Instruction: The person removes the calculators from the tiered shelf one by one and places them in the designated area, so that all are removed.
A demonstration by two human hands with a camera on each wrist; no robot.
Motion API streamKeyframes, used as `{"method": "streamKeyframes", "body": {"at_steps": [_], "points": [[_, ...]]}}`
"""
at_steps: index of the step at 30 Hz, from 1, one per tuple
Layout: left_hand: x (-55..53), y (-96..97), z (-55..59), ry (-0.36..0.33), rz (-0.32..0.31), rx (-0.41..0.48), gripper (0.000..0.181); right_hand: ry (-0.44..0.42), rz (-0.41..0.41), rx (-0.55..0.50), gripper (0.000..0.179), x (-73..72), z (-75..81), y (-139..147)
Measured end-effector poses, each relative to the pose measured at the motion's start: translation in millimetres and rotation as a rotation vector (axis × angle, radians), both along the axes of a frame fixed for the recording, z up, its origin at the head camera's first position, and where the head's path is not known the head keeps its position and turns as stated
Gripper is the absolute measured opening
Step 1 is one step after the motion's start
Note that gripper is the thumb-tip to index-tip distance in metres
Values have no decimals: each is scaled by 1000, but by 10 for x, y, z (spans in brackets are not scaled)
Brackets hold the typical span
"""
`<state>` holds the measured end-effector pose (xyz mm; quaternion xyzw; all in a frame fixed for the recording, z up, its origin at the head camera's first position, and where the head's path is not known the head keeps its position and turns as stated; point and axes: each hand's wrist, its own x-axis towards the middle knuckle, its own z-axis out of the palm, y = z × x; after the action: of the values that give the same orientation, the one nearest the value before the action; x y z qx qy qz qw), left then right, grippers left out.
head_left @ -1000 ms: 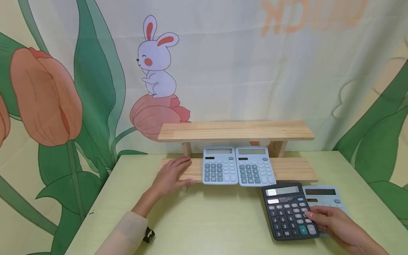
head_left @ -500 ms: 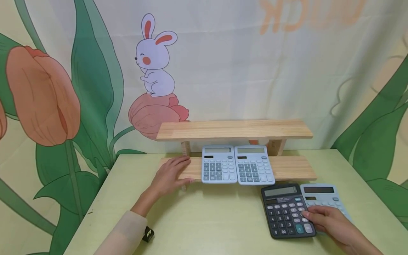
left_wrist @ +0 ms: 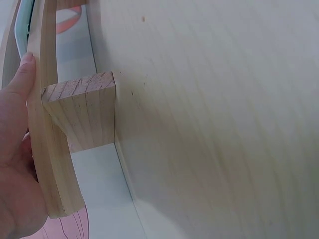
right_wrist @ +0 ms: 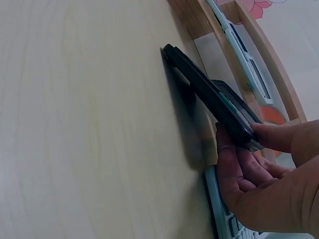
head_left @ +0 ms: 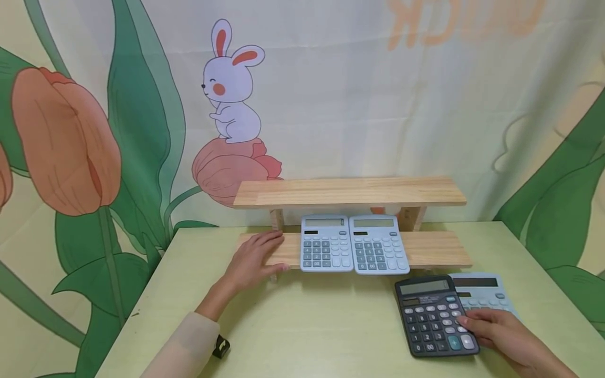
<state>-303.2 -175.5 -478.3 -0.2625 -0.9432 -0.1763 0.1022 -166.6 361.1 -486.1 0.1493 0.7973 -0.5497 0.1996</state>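
My right hand (head_left: pixel 502 332) pinches the right edge of a black calculator (head_left: pixel 427 332), thumb on the keys and fingers underneath. In the right wrist view the black calculator (right_wrist: pixel 207 92) is tilted, with its shadow on the table beside it. A light blue calculator (head_left: pixel 479 290) lies on the table, partly hidden behind the black one and the right hand. My left hand (head_left: pixel 255 262) rests on the left end of the lower wooden shelf (head_left: pixel 285 257), its fingers extended over the board. Two light blue calculators (head_left: pixel 326 244) lean side by side on that lower shelf.
The upper wooden board (head_left: pixel 350 192) spans above the lower shelf on short wooden supports (head_left: pixel 276 219). A small black object (head_left: pixel 220 346) lies by the left sleeve on the pale green table (head_left: pixel 302 325). A printed curtain (head_left: pixel 331 105) hangs behind.
The black calculator and the right hand have shifted slightly to the right over the last half second. Bright glare on its display and solar panel is gone. The left hand stays put.
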Motion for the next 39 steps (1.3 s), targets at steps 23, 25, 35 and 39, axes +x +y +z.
{"method": "streamKeyframes", "body": {"at_steps": [23,25,35,39], "points": [[27,8,13,6,-13,17,79,254,149,434,52,-16,81,-151],[25,2,7,20,-16,18,79,286,168,480,50,-18,67,-152],[16,-5,10,17,-21,24,80,339,184,623,34,-33,58,-206],[16,2,15,19,-18,24,80,312,189,630,30,-39,81,-220]]}}
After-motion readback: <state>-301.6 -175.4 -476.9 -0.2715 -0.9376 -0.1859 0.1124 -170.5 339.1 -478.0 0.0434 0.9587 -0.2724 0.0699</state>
